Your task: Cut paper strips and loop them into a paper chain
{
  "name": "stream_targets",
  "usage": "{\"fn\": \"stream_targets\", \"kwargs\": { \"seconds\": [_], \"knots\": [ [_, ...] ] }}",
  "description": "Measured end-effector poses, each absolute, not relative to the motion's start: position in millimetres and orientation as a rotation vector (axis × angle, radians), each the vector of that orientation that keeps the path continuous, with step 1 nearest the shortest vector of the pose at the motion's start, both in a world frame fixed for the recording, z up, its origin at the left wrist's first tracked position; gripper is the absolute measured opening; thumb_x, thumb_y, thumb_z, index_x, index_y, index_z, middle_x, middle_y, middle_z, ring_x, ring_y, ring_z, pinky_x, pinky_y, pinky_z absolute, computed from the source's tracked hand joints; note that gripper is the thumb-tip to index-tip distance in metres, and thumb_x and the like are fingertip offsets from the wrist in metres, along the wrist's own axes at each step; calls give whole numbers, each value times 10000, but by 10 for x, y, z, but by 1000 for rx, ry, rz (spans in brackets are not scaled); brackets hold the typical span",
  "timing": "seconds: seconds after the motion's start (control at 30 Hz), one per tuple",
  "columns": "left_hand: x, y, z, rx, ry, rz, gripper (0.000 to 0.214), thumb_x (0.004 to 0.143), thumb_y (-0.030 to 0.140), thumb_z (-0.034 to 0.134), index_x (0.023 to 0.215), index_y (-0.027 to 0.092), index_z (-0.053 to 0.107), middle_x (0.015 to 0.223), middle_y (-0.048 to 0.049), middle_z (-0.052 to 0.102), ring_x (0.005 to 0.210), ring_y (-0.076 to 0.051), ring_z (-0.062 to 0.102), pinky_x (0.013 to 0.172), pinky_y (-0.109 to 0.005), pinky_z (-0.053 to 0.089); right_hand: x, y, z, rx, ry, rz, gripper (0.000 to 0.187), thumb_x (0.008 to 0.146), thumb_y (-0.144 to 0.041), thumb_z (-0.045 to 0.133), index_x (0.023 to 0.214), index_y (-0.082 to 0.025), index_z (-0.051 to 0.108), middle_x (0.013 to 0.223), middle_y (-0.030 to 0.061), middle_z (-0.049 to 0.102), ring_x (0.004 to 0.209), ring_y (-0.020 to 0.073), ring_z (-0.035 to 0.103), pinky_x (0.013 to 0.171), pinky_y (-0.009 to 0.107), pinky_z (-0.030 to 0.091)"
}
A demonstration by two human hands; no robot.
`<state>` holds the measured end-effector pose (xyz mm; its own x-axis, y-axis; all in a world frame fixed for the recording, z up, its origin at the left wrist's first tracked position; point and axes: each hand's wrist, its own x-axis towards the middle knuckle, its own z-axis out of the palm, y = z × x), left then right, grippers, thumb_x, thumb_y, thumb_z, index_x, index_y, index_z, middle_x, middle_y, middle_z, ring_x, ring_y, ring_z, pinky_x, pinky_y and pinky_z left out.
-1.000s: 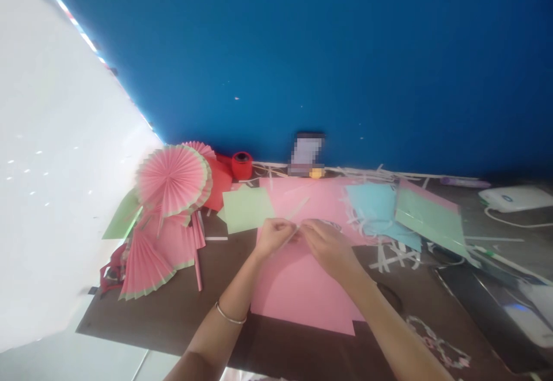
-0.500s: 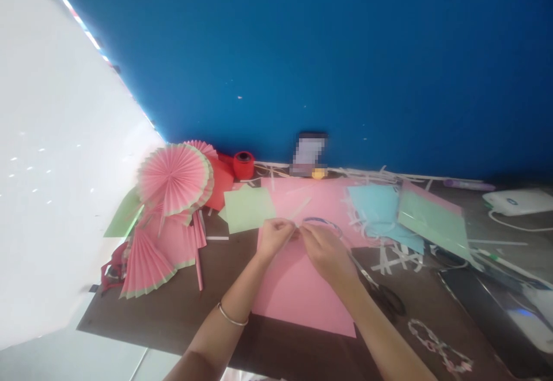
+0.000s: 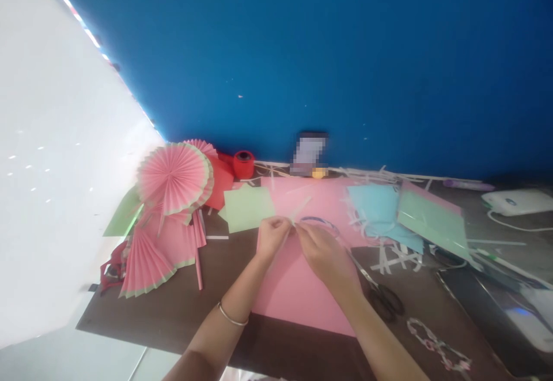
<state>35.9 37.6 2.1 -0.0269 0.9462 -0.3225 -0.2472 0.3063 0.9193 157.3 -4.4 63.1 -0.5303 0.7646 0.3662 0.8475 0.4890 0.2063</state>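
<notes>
Over a pink paper sheet [image 3: 298, 294], my left hand [image 3: 275, 236] and my right hand [image 3: 322, 251] meet fingertip to fingertip. Both are closed in a pinch. Something small and whitish shows between the fingertips, too little of it to name. A pale thin strip [image 3: 302, 208] lies just beyond them on another pink sheet [image 3: 302, 188]. Scissors [image 3: 382, 297] with dark handles rest beside my right forearm, their blades partly hidden by it. A dark blue ring-shaped item [image 3: 319, 221] is partly covered by my right hand.
Pink pleated paper fans [image 3: 170, 176] with green edges stand at the left near a red tape roll [image 3: 244, 165]. Green paper [image 3: 248, 208], blue paper [image 3: 374, 202] and white paper scraps [image 3: 397, 259] lie around. Rightward are a bracelet [image 3: 438, 346] and a black glossy device [image 3: 479, 306].
The fingertips of both hands have shifted very slightly to the left, still pinched together. The other things on the table stay where they were.
</notes>
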Motion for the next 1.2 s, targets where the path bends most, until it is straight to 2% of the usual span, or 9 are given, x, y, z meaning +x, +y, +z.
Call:
{"fn": "stream_targets", "kwargs": {
  "seconds": [0.27, 0.47, 0.67, 0.8, 0.93, 1.2],
  "knots": [
    [313, 376, 87, 695, 1235, 1183, 142, 651, 235, 563, 596, 126, 635, 560, 4, 589, 566, -108, 531, 575, -214, 427, 1449, -54, 826, -1417, -2528, -479, 291, 846, -30, 421, 1040, -116, 621, 992, 107, 661, 906, 200, 589, 782, 321, 430],
    [318, 387, 87, 631, 1190, 1213, 168, 658, 269, 586, 628, 115, 645, 603, -24, 615, 608, -133, 565, 626, -251, 459, 1413, -64, 849, -1428, -2523, -410, 307, 842, -29, 411, 1041, -116, 629, 982, 117, 660, 879, 204, 588, 775, 319, 432],
    [297, 384, 98, 629, 1225, 1271, 164, 659, 254, 576, 582, 117, 622, 579, -10, 592, 595, -121, 542, 621, -234, 435, 1405, -56, 804, -1383, -2568, -438, 349, 840, -16, 394, 1118, -85, 593, 1063, 131, 650, 934, 210, 587, 796, 331, 450],
    [275, 386, 133, 607, 1247, 1288, 169, 660, 252, 572, 571, 117, 620, 548, 1, 582, 561, -111, 528, 583, -217, 411, 1399, -12, 623, -1344, -2513, -454, 328, 849, -19, 374, 1049, -99, 622, 988, 121, 668, 871, 191, 603, 760, 319, 456],
    [263, 404, 148, 559, 1275, 1294, 164, 654, 251, 577, 624, 110, 654, 582, -21, 620, 608, -139, 580, 615, -234, 436, 1382, 9, 508, -1302, -2475, -439, 285, 855, -28, 389, 975, -101, 637, 903, 117, 668, 852, 185, 601, 736, 305, 447],
    [242, 437, 250, 457, 1281, 1324, 155, 626, 218, 594, 656, 87, 672, 648, -73, 674, 654, -169, 634, 658, -259, 475, 1340, -39, 554, -1302, -2465, -524, 264, 842, -24, 420, 948, -102, 649, 899, 97, 670, 785, 171, 594, 699, 289, 443]
  ]
}}
